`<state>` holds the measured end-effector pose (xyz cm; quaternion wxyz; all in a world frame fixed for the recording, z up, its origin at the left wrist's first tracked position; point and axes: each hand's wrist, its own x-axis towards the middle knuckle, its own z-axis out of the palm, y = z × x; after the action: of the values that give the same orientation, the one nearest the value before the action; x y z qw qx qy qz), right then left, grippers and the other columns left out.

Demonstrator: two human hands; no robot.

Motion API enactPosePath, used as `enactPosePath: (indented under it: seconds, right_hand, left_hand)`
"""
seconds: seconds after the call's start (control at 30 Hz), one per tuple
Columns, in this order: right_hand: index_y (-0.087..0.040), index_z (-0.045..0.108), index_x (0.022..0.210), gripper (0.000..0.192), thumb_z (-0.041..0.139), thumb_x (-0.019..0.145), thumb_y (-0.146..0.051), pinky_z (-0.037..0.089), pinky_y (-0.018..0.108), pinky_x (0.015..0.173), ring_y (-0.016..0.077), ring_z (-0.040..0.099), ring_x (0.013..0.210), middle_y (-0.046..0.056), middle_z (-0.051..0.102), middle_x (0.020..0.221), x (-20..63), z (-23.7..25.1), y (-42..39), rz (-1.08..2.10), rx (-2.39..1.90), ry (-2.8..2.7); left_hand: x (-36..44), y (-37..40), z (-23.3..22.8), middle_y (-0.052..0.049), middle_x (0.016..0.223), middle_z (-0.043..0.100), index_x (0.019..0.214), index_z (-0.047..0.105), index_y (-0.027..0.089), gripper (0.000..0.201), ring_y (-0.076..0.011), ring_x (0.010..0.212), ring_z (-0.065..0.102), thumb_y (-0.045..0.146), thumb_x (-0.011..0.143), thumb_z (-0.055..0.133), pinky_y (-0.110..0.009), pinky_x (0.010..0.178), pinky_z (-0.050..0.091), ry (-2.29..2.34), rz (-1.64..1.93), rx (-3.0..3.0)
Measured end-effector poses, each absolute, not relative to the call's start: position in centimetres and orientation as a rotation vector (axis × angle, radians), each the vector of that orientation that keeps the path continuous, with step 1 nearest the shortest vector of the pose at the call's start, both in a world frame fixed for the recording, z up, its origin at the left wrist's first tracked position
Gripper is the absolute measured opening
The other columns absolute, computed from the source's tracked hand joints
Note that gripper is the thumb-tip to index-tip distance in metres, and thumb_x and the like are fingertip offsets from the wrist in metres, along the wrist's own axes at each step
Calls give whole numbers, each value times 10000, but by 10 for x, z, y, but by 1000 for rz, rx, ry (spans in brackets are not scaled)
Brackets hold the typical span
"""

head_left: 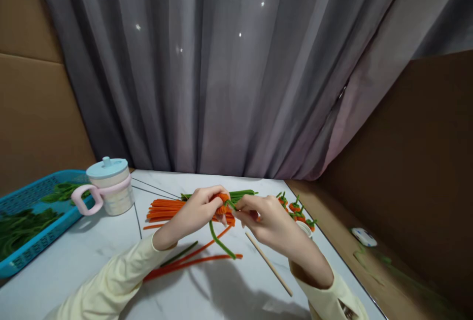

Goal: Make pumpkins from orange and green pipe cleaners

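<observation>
A small orange pumpkin made of pipe cleaners is pinched in my left hand. From its side comes a green pipe cleaner, whose end sits between the thumb and fingers of my right hand. Another green length hangs below my left hand; I cannot tell whether it is the same piece. Behind and under my hands lie a pile of orange pipe cleaners and a bundle of green ones. Nearer to me are a few loose orange strands.
Several finished pumpkins stand at the right beside a small white round container, partly hidden. A wooden stick lies in front of my right hand. At the left are a lidded cup and a blue basket with green pieces.
</observation>
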<state>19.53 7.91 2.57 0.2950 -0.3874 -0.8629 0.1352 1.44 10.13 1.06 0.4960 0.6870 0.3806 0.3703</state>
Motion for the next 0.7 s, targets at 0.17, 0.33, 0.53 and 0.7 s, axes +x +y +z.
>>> enactPosePath:
  seconds: [0.17, 0.33, 0.53, 0.7]
  right_hand:
    - [-187, 552, 891, 236, 745, 760, -226, 411, 244, 607, 168, 586, 725, 21, 641, 832, 185, 19, 78, 96, -1114, -2309]
    - [-166, 530, 767, 130, 623, 857, -156, 380, 274, 552, 167, 541, 617, 16, 598, 691, 183, 12, 83, -267, -974, -2490]
    - [-156, 518, 736, 354, 264, 935, -11, 317, 296, 511, 160, 417, 558, 30, 531, 639, 188, 9, 87, -494, -704, -2554]
    - [-146, 536, 746, 369, 247, 917, 8, 324, 290, 517, 157, 415, 575, 36, 537, 658, 186, 9, 89, -514, -689, -2515]
  left_hand:
    - [15, 101, 9, 23, 621, 551, 722, 537, 163, 133, -125, 577, 538, 190, 764, 413, -224, 551, 408, 1014, 893, 1825]
    - [18, 100, 5, 23, 541, 532, 628, 467, 183, 151, -133, 512, 532, 174, 747, 375, -233, 516, 402, 1069, 725, 1855]
    - [15, 105, 8, 49, 471, 436, 591, 402, 195, 164, -107, 438, 432, 235, 750, 401, -232, 481, 350, 947, 616, 1673]
    - [14, 104, 13, 55, 514, 431, 652, 433, 180, 106, -96, 471, 412, 235, 741, 421, -233, 501, 328, 910, 652, 1533]
